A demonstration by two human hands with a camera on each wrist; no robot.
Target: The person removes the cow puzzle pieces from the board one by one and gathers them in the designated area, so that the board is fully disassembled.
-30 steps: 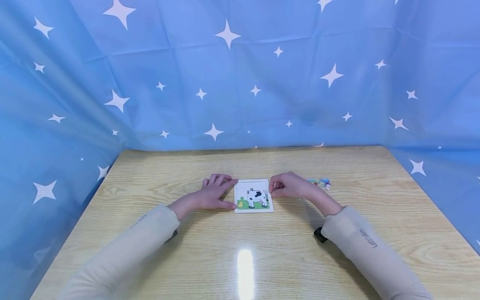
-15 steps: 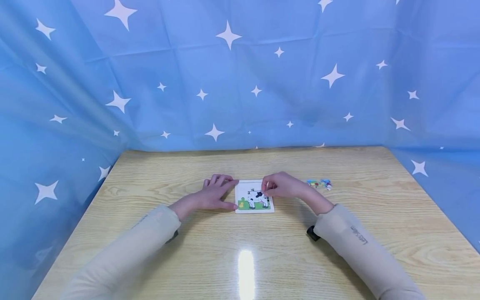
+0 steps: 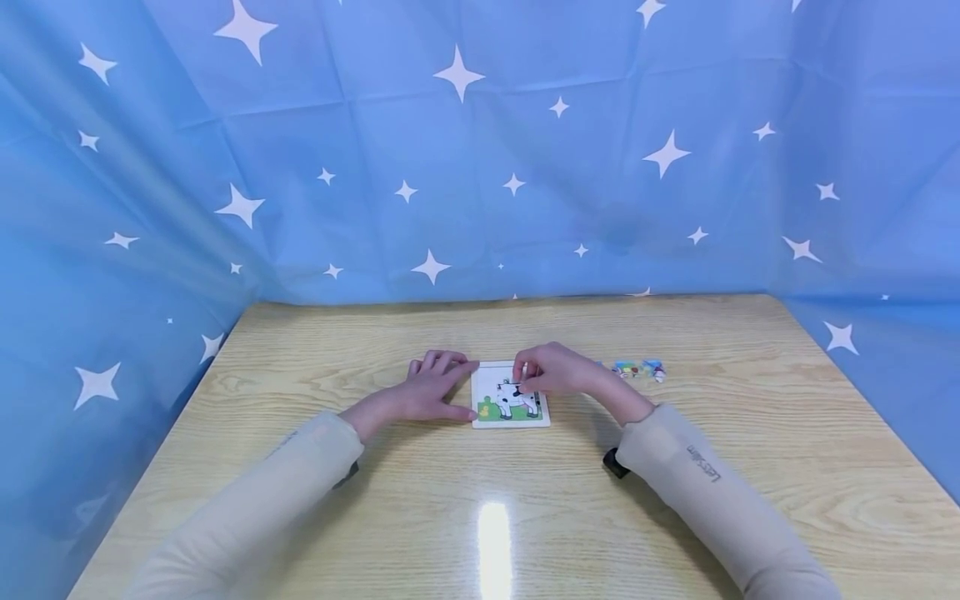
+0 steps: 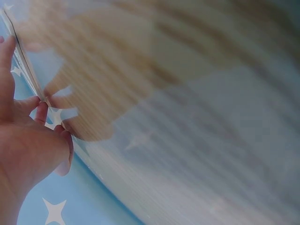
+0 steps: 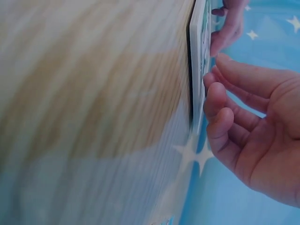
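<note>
A small white-framed jigsaw puzzle (image 3: 491, 422) with a black-and-white cow on green grass lies mid-table in the head view. The sky area at its top left is bare white. My left hand (image 3: 437, 390) has its fingers spread, with fingertip and thumb touching the frame's left corners. Over the puzzle's right half is my right hand (image 3: 555, 371), fingers curled and their tips close to the cow's back. Whether it pinches a piece is hidden. The right wrist view shows my right hand (image 5: 255, 112) beside the white board edge (image 5: 198, 65), with no piece visible in it.
Several colourful loose puzzle pieces (image 3: 640, 370) lie on the wood-grain table (image 3: 360, 517), to the right of the puzzle and partly behind my right wrist. A blue curtain with white stars (image 3: 480, 167) encloses the table's back and sides.
My right hand has moved left from the puzzle's right edge to over its right half, uncovering more of the loose pieces. My left hand stays at the left edge.
</note>
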